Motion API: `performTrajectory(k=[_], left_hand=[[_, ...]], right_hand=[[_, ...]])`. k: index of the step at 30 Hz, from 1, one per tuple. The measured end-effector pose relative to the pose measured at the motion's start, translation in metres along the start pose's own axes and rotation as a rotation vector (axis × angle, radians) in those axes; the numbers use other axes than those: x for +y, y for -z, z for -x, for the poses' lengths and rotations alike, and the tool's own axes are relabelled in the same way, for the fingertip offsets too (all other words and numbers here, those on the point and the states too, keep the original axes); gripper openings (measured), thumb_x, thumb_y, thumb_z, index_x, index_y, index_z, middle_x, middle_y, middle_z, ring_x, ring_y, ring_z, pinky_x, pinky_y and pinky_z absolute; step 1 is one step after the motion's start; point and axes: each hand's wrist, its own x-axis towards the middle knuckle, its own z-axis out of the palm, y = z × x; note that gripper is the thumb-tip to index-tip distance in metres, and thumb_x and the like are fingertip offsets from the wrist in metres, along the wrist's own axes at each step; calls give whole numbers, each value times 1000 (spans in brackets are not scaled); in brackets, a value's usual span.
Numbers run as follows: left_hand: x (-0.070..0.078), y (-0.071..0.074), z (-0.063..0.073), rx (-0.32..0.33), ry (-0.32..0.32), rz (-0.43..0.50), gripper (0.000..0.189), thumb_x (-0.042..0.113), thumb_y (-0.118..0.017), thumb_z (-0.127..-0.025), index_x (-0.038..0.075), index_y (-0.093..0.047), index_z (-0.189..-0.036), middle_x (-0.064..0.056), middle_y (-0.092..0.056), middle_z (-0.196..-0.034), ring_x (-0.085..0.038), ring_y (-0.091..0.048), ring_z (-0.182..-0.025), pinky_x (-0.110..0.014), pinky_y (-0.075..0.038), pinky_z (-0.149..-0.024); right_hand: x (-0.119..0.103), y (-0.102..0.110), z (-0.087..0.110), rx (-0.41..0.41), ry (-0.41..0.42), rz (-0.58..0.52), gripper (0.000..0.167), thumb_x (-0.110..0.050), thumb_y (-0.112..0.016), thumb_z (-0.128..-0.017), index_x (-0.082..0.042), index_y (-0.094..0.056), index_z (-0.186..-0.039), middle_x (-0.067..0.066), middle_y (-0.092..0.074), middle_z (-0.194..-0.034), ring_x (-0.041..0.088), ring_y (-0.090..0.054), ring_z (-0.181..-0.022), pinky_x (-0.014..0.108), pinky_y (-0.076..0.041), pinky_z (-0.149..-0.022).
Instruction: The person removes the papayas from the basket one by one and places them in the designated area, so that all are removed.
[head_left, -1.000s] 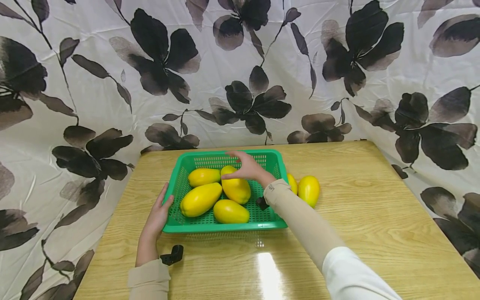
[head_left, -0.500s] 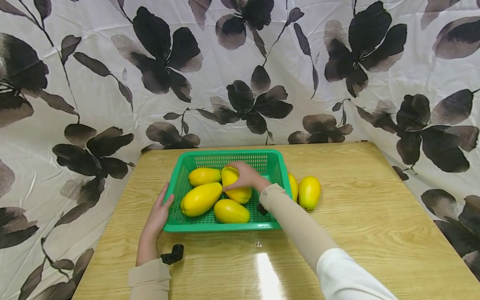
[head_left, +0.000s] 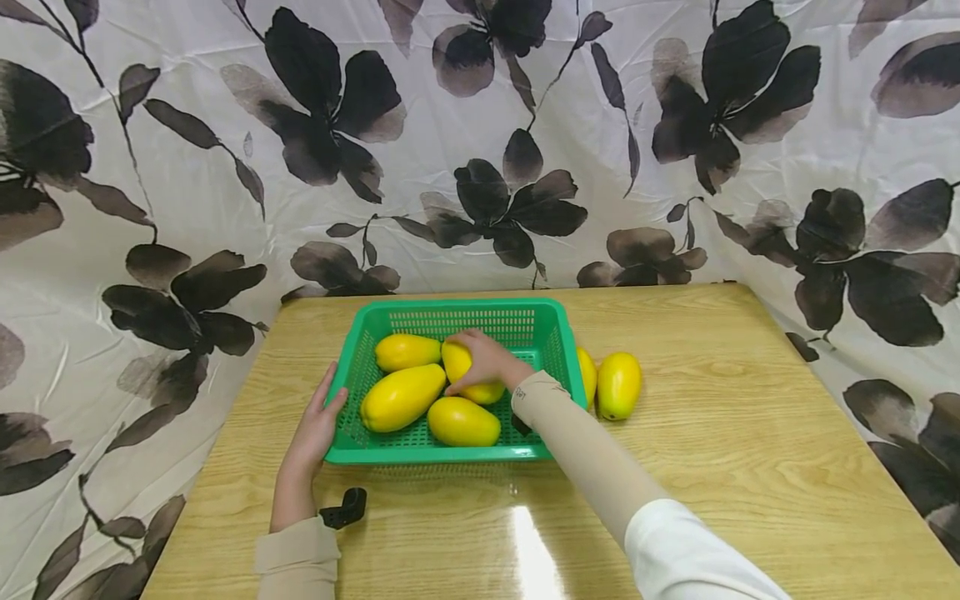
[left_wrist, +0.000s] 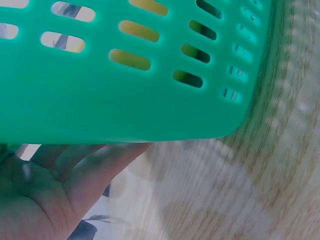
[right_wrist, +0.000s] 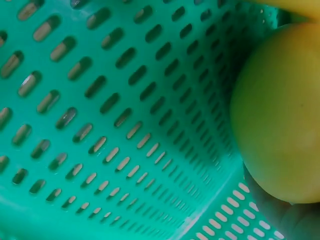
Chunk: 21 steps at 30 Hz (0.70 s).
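A green slotted plastic basket [head_left: 450,455] holds several yellow papayas, among them a large one [head_left: 401,398] and a smaller one [head_left: 463,422] at the front. My right hand [head_left: 491,360] reaches in from the right and grips the papaya [head_left: 455,367] at the middle back, fingers over its far side and thumb on its near side. That papaya [right_wrist: 280,115] fills the right of the right wrist view. At the basket's left side, my left hand [head_left: 315,429] holds the rim, thumb on top and fingers along the outside. Its fingertips are partly hidden behind the green edge [left_wrist: 150,115] in the left wrist view.
To the right of the basket, two more papayas lie on the wooden table [head_left: 750,450], one whole in view [head_left: 619,385] and one partly hidden by the basket [head_left: 587,375]. A floral cloth [head_left: 420,150] hangs behind and beside the table. Black wrist camera mount [head_left: 345,508] sits by the left wrist.
My right hand has come down from above the middle back papaya and closed round it. The left hand stays at the basket's left rim.
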Motion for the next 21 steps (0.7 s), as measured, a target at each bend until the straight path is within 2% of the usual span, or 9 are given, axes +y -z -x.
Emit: performTrajectory(k=[5, 11, 20, 21], left_hand=[[1, 0, 0, 1, -1, -7, 58, 41, -31, -99, 32, 2, -147, -2, 7, -153, -31, 8, -137, -60, -2, -104], [2, 0, 1, 3, -2, -14, 59, 41, -31, -99, 32, 2, -147, -2, 7, -153, -31, 8, -137, -60, -2, -104], [0, 0, 0, -2, 0, -17, 58, 42, -30, -99, 33, 2, -147, -2, 7, -153, -32, 8, -137, -61, -2, -104], [0, 0, 0, -3, 5, -16, 58, 42, -30, -99, 34, 2, -147, -2, 7, -153, -32, 8, -137, -61, -2, -104]], right_hand=[[3, -2, -2, -22, -17, -38, 91, -33, -81, -66, -16, -34, -142, 13, -22, -147, 30, -30, -129, 47, -34, -98], [5, -3, -4, -41, -29, -44, 95, -33, -82, -65, -18, -31, -144, 13, -17, -149, 30, -22, -134, 49, -30, -101], [3, -1, -2, -52, -36, -40, 94, -30, -82, -66, -19, -30, -144, 13, -15, -149, 30, -23, -133, 49, -30, -101], [12, -7, -9, -47, -21, -38, 97, -33, -83, -64, -21, -30, -144, 12, -14, -150, 31, -22, -134, 50, -31, -100]])
